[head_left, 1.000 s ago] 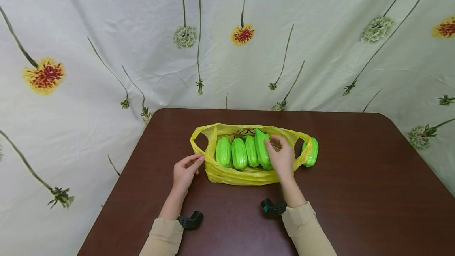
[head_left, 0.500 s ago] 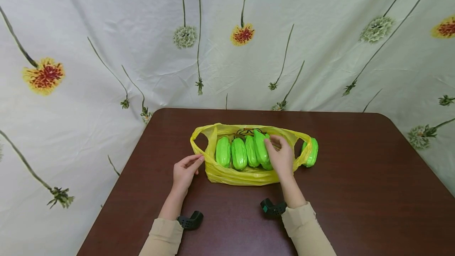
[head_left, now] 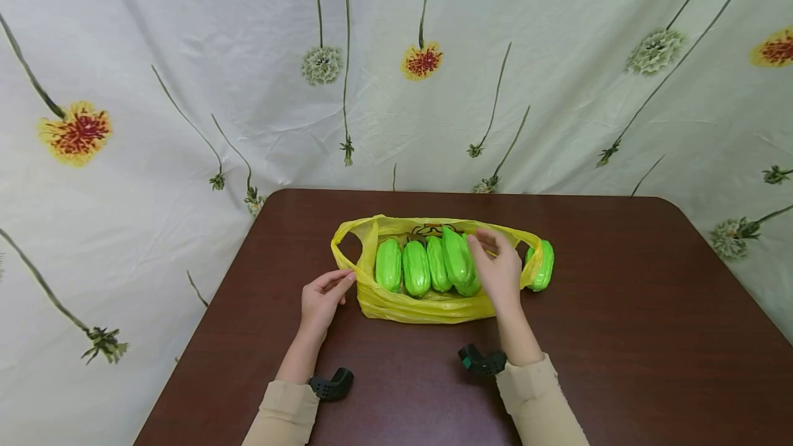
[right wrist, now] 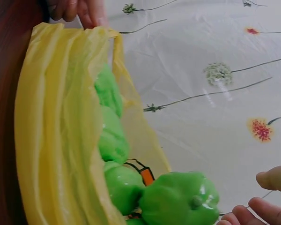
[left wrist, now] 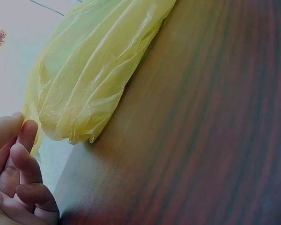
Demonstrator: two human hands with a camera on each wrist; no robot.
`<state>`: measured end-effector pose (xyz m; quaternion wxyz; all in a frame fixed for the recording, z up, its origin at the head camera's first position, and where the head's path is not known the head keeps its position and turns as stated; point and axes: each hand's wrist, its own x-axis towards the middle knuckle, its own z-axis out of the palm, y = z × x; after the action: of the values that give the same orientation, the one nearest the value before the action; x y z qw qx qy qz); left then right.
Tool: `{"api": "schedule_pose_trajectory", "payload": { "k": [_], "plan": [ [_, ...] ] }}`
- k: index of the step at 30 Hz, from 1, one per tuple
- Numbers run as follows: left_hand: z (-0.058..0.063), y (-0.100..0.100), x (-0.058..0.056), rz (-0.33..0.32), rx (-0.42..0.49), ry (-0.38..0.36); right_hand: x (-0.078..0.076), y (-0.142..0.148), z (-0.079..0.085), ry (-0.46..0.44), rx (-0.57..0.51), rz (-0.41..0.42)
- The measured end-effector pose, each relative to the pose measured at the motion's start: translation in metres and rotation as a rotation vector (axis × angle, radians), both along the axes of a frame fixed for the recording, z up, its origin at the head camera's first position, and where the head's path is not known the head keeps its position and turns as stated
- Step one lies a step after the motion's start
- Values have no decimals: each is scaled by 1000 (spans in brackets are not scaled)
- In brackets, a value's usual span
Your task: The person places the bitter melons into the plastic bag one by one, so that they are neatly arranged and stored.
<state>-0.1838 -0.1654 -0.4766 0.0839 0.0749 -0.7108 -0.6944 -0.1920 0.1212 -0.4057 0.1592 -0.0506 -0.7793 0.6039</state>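
A yellow plastic bag (head_left: 427, 310) lies with its mouth spread on the table. Several glossy bright green, oblong, ribbed gourds (head_left: 416, 268) sit side by side inside it. The rightmost upper gourd (head_left: 456, 257) leans over another; its stem end (right wrist: 196, 201) faces the right wrist camera. My left hand (head_left: 322, 300) pinches the bag's left edge between thumb and index finger, the other fingers loosely bent in the left wrist view. My right hand (head_left: 500, 270) hovers just right of the upper gourd, thumb and fingers apart and holding nothing.
One more green gourd (head_left: 544, 266) lies outside the bag, partly behind its right handle (head_left: 531, 272). The dark brown table (head_left: 632, 308) ends at a back edge before a white flowered cloth (head_left: 557, 88). Black wrist cameras (head_left: 331, 385) sit on both wrists.
The upper gourd has been lowered slightly among the others and let go. My right hand has loosened and drawn a little to the right. The left hand keeps its place.
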Motion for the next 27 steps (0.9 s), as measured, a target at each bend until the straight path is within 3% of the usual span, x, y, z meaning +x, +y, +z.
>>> {"api": "schedule_pose_trajectory", "payload": {
  "k": [4,9,15,17,22,27],
  "plan": [
    [-9,-1,-4,6,0,5,2,5,6,12,-11,6],
    [-9,-1,-4,2,-1,21,4,12,13,29,-36,-3],
    [12,4,7,-11,-19,6,8,21,23,82,-66,-51],
    [11,4,6,-9,-17,7,10,25,25,114,-59,-72],
    [-10,-1,-4,8,-9,27,12,37,29,167,-53,-132],
    [-11,-1,-4,15,-18,56,13,49,31,184,-107,-184]
  ]
}}
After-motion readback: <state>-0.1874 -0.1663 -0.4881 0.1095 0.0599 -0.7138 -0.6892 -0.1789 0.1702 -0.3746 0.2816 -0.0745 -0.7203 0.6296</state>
